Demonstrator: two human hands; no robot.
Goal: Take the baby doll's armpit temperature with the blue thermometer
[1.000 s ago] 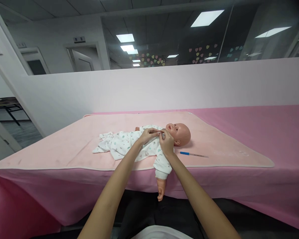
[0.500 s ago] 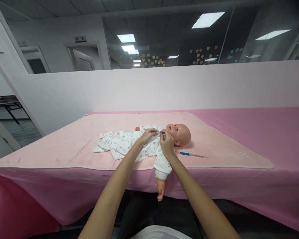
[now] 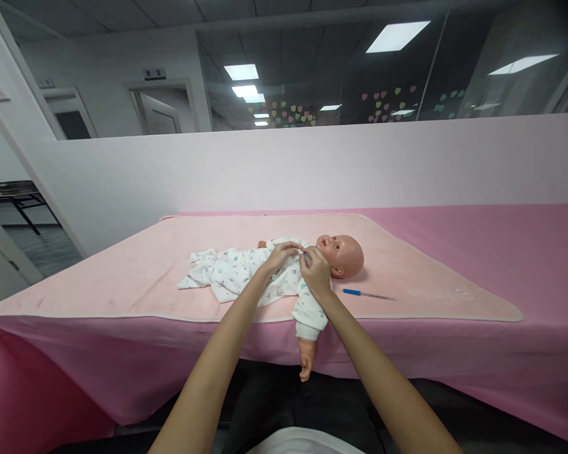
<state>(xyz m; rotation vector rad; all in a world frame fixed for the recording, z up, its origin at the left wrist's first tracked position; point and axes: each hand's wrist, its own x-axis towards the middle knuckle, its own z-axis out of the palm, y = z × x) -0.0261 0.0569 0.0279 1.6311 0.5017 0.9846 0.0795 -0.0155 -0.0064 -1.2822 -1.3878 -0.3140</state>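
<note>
A baby doll [image 3: 347,255] lies on its back with its head to the right, dressed in a white patterned romper [image 3: 236,268]. At the upper chest, just below the doll's chin, both hands meet on the cloth. My left hand [image 3: 283,255] has its fingers closed on the romper's front near the neckline. My right hand [image 3: 315,270] pinches the same cloth from the head side, its fingertips close to the left ones. Whatever small fastening sits between the fingertips is hidden. One doll arm [image 3: 307,354] hangs over the table's front edge.
A peach blanket [image 3: 421,290] with a pale border lies under the doll on a pink tablecloth [image 3: 483,252]. Right of the doll rests a thin stick with a blue handle [image 3: 352,292]. A white wall [image 3: 284,170] with glass above stands behind the table.
My right hand's fingertips have lowered slightly and come nearer my left fingers at the chest. The doll and the blue-handled stick stay where they were.
</note>
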